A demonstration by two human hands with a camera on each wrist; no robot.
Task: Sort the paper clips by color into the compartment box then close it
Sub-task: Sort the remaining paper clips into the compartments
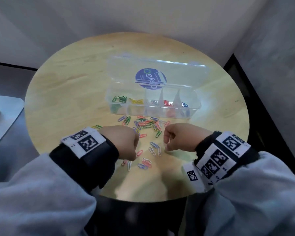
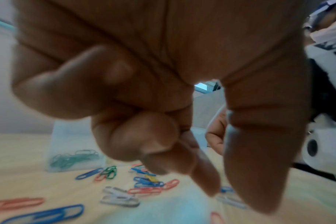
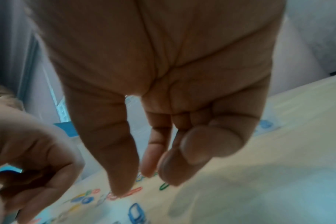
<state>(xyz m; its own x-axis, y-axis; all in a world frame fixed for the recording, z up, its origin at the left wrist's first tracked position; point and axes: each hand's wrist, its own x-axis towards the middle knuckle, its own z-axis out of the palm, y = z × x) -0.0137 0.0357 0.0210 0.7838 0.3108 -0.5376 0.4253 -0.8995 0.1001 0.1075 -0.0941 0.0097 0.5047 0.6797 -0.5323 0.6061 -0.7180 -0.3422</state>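
Both hands hover low over the loose paper clips (image 1: 144,126) on the round wooden worktop (image 1: 66,79), wrists side by side w/ a gap between them. Left hand (image 1: 122,142): fingers curled in toward the palm, thumb and a fingertip reaching down close to the clips; left wrist view shows no clip clearly pinched, so can't tell if it holds one. Right hand (image 1: 179,137): fingers hanging loosely down, thumb apart from index finger, nothing between them in the right wrist view; tips sit just above a red clip (image 3: 128,193), contact unclear.

Compartment box (image 1: 152,104) stands just beyond the pile, lid (image 1: 157,72) propped open and leaning back, prob. so either hand can drop clips straight in w/o lifting anything. Compartments already hold sorted clips: green clips (image 1: 119,99) far left, then yellow clips (image 1: 135,100), white clips (image 1: 154,102), red clips (image 1: 167,103), blue clips (image 1: 184,104) far right. Pile lies between box and hands, so each reach is short. Judging by how many mixed clips are left, sorting is only partly done; closing the lid is still a long way off.
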